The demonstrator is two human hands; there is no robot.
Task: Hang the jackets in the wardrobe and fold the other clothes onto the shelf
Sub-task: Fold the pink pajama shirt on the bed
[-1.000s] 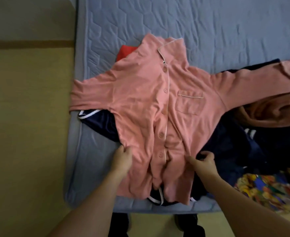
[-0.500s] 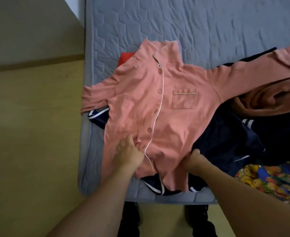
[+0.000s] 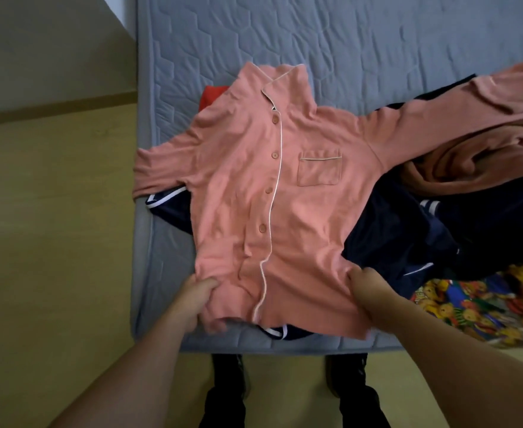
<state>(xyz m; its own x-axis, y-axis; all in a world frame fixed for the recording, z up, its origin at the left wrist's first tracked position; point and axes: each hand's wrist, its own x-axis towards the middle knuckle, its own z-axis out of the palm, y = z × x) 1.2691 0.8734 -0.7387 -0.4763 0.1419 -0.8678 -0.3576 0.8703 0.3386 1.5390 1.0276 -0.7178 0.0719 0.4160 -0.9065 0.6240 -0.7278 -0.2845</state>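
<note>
A pink pyjama shirt [image 3: 254, 193] is spread front-up on the bed [image 3: 346, 35] over dark clothes, ready for folding. Its hem corners are pinched by the left hand [image 3: 196, 296] and right hand [image 3: 369, 291]. Next, the sleeves probably need folding inward.

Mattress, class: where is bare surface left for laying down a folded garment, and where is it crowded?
Free: the quilted mattress beyond the pink shirt collar, and a narrow strip along its left edge. Crowded: the right side, where dark navy clothes, a brown garment and a cartoon-print fabric are piled.
</note>
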